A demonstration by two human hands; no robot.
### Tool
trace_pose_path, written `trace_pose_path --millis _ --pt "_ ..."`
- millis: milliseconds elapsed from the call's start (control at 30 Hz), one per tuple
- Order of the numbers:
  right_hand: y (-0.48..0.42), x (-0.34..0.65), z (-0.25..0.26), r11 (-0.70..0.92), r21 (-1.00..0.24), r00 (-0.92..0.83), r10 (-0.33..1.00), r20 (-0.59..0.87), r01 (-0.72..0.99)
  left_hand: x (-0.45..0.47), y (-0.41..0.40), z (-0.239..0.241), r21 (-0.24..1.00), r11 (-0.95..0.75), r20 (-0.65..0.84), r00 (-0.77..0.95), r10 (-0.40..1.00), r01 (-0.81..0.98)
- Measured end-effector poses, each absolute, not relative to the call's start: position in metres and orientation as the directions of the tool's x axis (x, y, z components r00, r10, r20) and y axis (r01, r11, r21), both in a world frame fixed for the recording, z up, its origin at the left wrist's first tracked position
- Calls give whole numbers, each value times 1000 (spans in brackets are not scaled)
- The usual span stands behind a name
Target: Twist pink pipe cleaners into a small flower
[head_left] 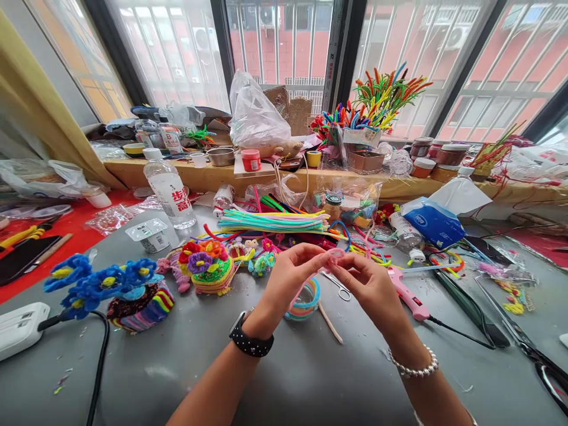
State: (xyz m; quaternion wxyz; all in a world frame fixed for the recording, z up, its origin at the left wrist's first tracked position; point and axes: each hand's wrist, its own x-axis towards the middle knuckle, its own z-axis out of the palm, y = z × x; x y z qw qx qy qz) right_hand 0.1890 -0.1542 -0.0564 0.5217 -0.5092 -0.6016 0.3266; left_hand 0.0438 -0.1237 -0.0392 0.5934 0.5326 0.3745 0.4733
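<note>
Both hands meet over the grey table (284,378), pinching a small pink pipe cleaner piece (336,254) between their fingertips. My left hand (290,278) wears a black watch on the wrist and its fingers are closed on the pink piece. My right hand (368,284), with a pearl bracelet on the wrist, grips the same piece from the other side. Under the hands lies a coiled pastel ring (306,302), a wooden stick (331,323) and small scissors (339,287). A bundle of pastel pipe cleaners (275,222) lies just beyond.
A pink glue gun (406,293) lies right of my hands, its cord running right. Pipe-cleaner flower baskets (208,266) and blue flowers (102,284) sit left. A water bottle (171,189), tissue pack (435,222), large scissors (541,361) and a cluttered windowsill shelf (213,171) surround the work area.
</note>
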Motion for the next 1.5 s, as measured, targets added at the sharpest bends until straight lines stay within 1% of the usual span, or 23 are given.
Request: trace_pose_path --millis 133,233,400,500,600,733,800,900,1000,1067,1133,1233,1333,1400,1500 --pt "-155 190 -54 276 -923 13 957 290 269 43 -123 -39 991 -9 51 325 944 -130" --pt "-157 190 -52 261 -926 -4 963 270 273 44 -122 -40 987 1 51 328 943 -159" --pt "-157 190 -53 234 -937 14 969 246 258 48 -122 -45 967 37 40 295 955 -250" --pt "-156 189 -54 221 -940 32 971 237 259 49 -122 -46 955 90 -9 274 962 -283" --pt "-155 188 -56 226 -937 42 968 246 267 50 -123 -46 944 146 -55 297 953 -294" --pt "-154 187 -56 243 -925 60 961 271 292 51 -122 -47 930 166 -51 332 942 -328" --pt "-155 185 -55 255 -915 111 947 302 313 52 -122 -47 926 140 -29 304 952 -350" --pt "-158 183 -54 330 -860 177 889 422 389 52 -122 -47 925 90 -4 227 974 -370" --pt "-159 181 -54 411 -757 153 822 549 509 52 -124 -46 929 69 6 199 980 -365" --pt "-159 180 -55 423 -714 142 799 584 558 53 -125 -46 932 73 3 207 978 -355" --pt "-158 180 -57 421 -708 146 794 590 567 54 -127 -46 942 66 6 213 977 -328" --pt "-156 181 -58 406 -753 151 823 547 518 55 -127 -48 960 5 55 206 977 -279" --pt "-155 182 -60 366 -836 167 870 463 409 54 -126 -49 959 -64 121 192 974 -278" --pt "-155 181 -61 339 -897 174 902 396 284 53 -124 -49 958 -96 150 185 971 -271" --pt "-155 179 -61 293 -956 156 944 292 13 51 -123 -50 966 -144 182 169 969 -217"
